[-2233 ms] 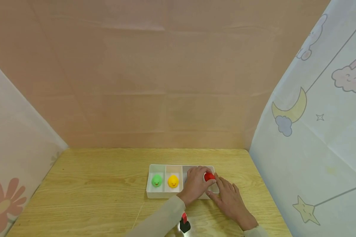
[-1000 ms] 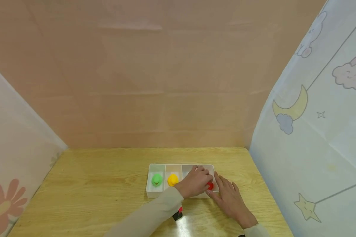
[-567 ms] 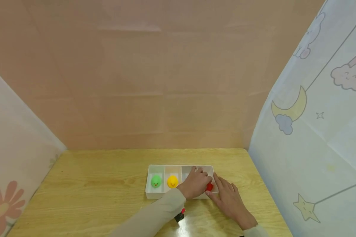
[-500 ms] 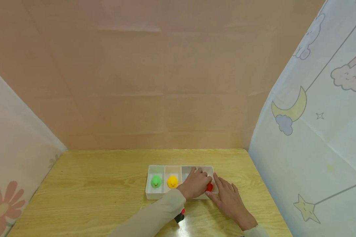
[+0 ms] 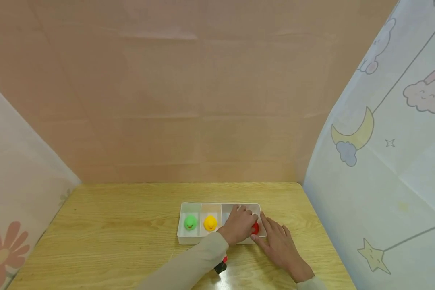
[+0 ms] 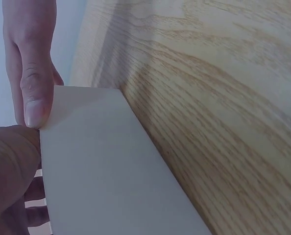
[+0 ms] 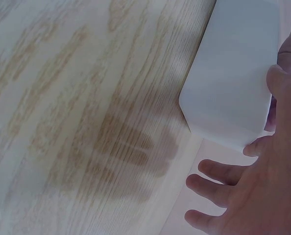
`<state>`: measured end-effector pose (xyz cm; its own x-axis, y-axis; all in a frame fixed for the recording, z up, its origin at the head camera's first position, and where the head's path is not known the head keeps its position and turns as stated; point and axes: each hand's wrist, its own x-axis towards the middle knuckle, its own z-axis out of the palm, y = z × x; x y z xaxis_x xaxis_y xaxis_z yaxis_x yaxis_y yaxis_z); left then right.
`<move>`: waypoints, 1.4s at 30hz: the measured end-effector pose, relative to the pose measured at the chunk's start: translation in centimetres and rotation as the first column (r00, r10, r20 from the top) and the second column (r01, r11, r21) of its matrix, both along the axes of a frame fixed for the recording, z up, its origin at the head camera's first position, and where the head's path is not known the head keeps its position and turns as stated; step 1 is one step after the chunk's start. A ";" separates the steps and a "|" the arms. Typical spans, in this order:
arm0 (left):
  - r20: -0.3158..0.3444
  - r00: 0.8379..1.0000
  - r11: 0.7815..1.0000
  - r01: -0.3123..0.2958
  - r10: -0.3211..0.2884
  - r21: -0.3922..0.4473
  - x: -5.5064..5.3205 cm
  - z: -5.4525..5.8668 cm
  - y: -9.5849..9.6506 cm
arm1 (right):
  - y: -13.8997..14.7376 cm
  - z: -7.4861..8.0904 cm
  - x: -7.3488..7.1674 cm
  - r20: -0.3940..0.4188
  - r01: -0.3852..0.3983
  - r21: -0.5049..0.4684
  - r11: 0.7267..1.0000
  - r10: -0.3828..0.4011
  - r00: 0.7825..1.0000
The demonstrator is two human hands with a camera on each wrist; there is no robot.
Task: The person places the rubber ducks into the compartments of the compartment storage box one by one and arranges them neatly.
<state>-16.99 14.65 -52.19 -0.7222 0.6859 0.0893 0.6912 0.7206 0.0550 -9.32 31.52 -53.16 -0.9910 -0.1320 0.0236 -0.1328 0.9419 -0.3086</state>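
Observation:
A white compartment tray (image 5: 192, 240) sits on the wooden table. Inside its wide right-hand compartment, my left hand (image 5: 238, 226) holds a red ball (image 5: 255, 228) close to the near right corner. The hand covers much of the ball and hides its own thumb in the head view. My right hand (image 5: 280, 247) steadies that corner of the tray, thumb at the front rim and index finger along the right end. In the right wrist view, the other fingers (image 7: 216, 191) stick out beyond the tray end. In the left wrist view, the right thumb (image 6: 36, 110) overlaps the rim.
A green smiling ball (image 5: 190, 222) lies in the leftmost compartment and a yellow smiling ball (image 5: 210, 223) in the one beside it. A small black and red piece (image 5: 220, 267) shows under the left sleeve. A patterned cloth (image 5: 380, 161) hangs at the right.
My left hand has brought the red ball down and toward the near side of the compartment, its fingers turning over it. Over the last half second little moves. The right hand keeps its place.

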 end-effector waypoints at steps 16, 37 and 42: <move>-0.256 0.932 0.961 0.214 -0.254 -0.176 -0.5 1.6 -0.7 | 0.0 0.0 0.0 -0.019 -0.016 -0.008 1.000 0.016 1.000; -0.183 0.956 0.960 0.189 -0.228 -0.205 -1.7 0.6 0.2 | -0.1 0.0 0.2 -0.017 -0.024 0.001 1.000 0.024 1.000; -0.194 0.960 0.962 0.157 -0.201 -0.221 -1.7 0.6 0.4 | -0.1 0.0 0.2 -0.026 -0.020 0.000 1.000 0.020 0.999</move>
<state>-18.70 15.09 -51.61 -0.5649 0.8219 0.0738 0.7896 0.5643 -0.2411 -9.16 31.43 -53.19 -0.9872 -0.1519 0.0492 -0.1597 0.9389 -0.3048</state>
